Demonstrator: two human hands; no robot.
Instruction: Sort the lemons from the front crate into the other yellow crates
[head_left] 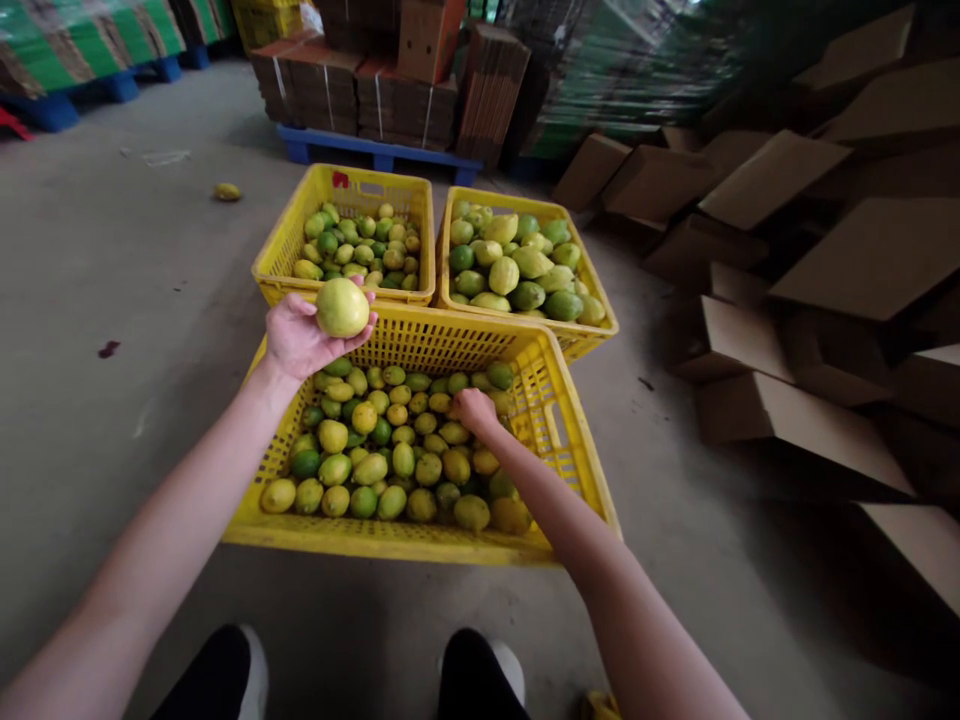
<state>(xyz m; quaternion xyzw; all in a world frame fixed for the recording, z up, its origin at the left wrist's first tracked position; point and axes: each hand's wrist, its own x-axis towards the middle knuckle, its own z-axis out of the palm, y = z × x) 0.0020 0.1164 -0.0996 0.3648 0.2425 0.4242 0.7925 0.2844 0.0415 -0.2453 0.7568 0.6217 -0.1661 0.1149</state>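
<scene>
A large, round, pale yellow-green lemon (342, 308) rests in my left hand (306, 340), whose fingers curl behind it above the near crate's far-left part. My right hand (475, 410) reaches down into the near yellow crate (420, 545), on its right side, with the fingers closed among the lemons. Whatever is between those fingers is hidden from view. Yellow and green lemons (403, 460) of mixed sizes cover the bottom of this crate. Its slotted walls rise around them.
Beyond stand two more yellow crates, the left one (274, 265) with smaller lemons and the right one (611, 325) with larger ones. One lemon (226, 192) lies on the floor. Cardboard boxes (817, 420) crowd the right. A blue pallet (382, 152) bears bundled cardboard behind.
</scene>
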